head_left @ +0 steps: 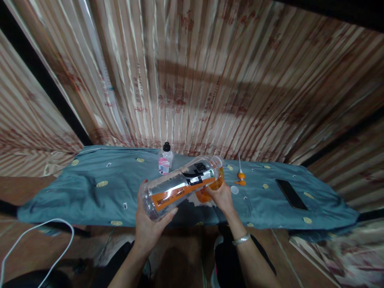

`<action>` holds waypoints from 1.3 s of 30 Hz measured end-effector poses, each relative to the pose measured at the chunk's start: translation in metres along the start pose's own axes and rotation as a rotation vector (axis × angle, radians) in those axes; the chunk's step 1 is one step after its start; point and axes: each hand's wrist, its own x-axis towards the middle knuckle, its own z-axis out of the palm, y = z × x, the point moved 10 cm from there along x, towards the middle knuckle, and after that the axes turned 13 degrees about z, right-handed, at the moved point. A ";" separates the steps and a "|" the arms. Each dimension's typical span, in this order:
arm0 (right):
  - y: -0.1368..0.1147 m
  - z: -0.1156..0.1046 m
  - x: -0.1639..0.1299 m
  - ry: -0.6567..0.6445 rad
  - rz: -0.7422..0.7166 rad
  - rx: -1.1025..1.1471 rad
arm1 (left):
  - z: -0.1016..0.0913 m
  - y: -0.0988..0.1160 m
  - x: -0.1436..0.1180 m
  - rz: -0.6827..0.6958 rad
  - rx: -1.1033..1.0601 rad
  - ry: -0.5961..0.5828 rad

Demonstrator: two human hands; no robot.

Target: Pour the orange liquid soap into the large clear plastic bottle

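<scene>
My left hand [151,228] is wrapped round the base end of a large clear plastic bottle [180,186] with a silver and orange label. The bottle is tilted, its uncapped-looking mouth pointing up and right. Near that mouth, my right hand [220,197] grips an orange translucent container [218,182], partly hidden by the bottle and my fingers. Whether the two openings touch, I cannot tell. Below the bottle shows another orange surface [203,196] above a pale patch; whether it belongs to the same container is unclear.
An orange pump head [241,177] with a tube lies right of my hands, near a white round disc [234,190]. A black phone [291,194] lies farther right. Behind stands a small clear bottle [165,162] with a black cap. Everything rests on a teal cloth [117,172]; a curtain hangs behind.
</scene>
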 end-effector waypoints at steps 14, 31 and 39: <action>-0.012 -0.003 0.004 -0.081 -0.067 0.012 | 0.000 0.003 0.002 0.015 0.012 0.037; -0.007 -0.002 0.001 -0.050 -0.084 0.015 | 0.000 0.005 0.002 -0.004 0.026 0.043; -0.004 -0.003 0.001 -0.039 -0.042 0.005 | -0.002 0.001 0.002 -0.005 0.034 0.042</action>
